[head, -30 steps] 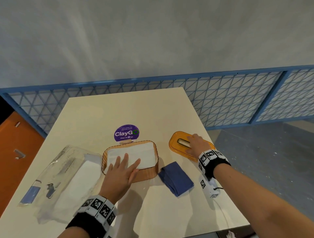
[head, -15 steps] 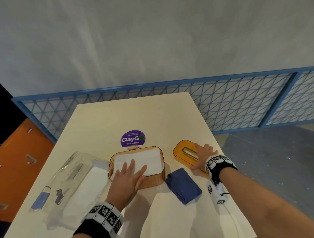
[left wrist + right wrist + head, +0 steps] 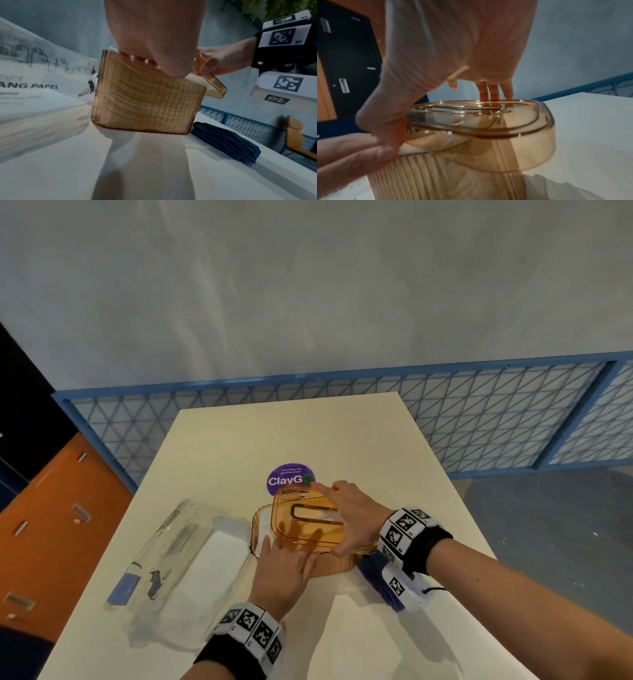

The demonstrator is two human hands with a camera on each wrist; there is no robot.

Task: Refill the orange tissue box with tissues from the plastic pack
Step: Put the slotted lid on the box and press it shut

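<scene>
Head view: cream table (image 3: 342, 433), blue lattice fence (image 3: 479, 419), grey wall; right hand (image 3: 356, 515) grips lid (image 3: 308, 522), left hand (image 3: 284, 573) flat.

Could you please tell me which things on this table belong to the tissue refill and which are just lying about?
Part of the job:
tissue box
lid, held by the right hand
tissues under the left hand
plastic pack

Lying about:
blue cloth
purple sticker
</scene>
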